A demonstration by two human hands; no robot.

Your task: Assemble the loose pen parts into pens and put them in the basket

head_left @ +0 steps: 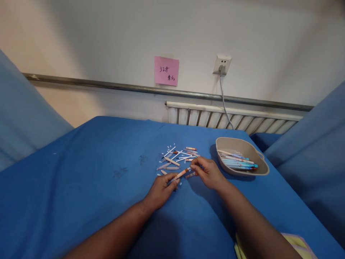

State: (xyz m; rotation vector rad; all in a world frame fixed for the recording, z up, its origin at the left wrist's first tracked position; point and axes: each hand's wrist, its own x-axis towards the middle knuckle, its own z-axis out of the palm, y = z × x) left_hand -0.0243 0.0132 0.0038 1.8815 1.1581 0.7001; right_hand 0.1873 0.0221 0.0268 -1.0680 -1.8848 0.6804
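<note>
Two bare hands work over a counter (88, 172) draped in blue cloth, with a single pen (182, 174), orange and white in its visible part, held between them. The pen lies aslant above the middle of the counter, its upper end toward the far right corner. The left hand (161, 187) has its grip clamped on the lower end, thumb and fingers around the barrel. The right hand (206, 172) has its grip closed at the upper end, the fingertips pinched together there.

Just beyond the hands, between them and the far edge, lies a loose spread of pen parts: slender white rods (169, 151), pale barrels (171, 161), small white bits (170, 146) and several orange-brown pieces (191, 148). To the right, near the right edge and toward the far right corner, stands a beige basket (237, 144) containing a bundle of pens (237, 163), many of them light blue. Dark smudges (120, 172) mark the cloth left of the parts. A yellow cloth (299, 244), partly hidden by the right forearm, lies toward the near part of the right edge. Beyond the far edge runs a white radiator (194, 117).
</note>
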